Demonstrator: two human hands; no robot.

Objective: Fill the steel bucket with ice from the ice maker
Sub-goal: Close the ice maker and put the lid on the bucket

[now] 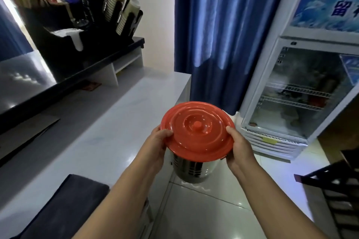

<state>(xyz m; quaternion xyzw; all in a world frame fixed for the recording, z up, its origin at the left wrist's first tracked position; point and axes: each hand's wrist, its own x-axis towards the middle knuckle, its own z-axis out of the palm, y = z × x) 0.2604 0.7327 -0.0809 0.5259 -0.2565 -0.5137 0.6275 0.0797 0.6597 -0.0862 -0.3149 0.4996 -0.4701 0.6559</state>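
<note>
Right now you've got both hands on the red lid [198,126], one at each side of its rim. Your left hand [159,141] grasps the left edge w/ the thumb on top and the fingers curled underneath. Your right hand [240,146] does the same on the right edge, thumb up top. The lid is slightly tilted, knob in the centre facing up.

The steel bucket [190,169] is directly under the lid, upright, and only its lower shiny wall shows below the rim. Can't tell if the lid is seated on it or just above it, nor if the bucket's base touches the tiled floor [204,209].

On your left runs a pale counter [116,122] w/ a dark cloth [64,205] on its near end. Further back on a raised black shelf is a black organiser [58,31] holding stacks of paper cups [114,0]. Straight ahead hangs a blue curtain [223,25], and to its right is a glass-door fridge [303,93], shut, w/ wire shelves inside.
</note>
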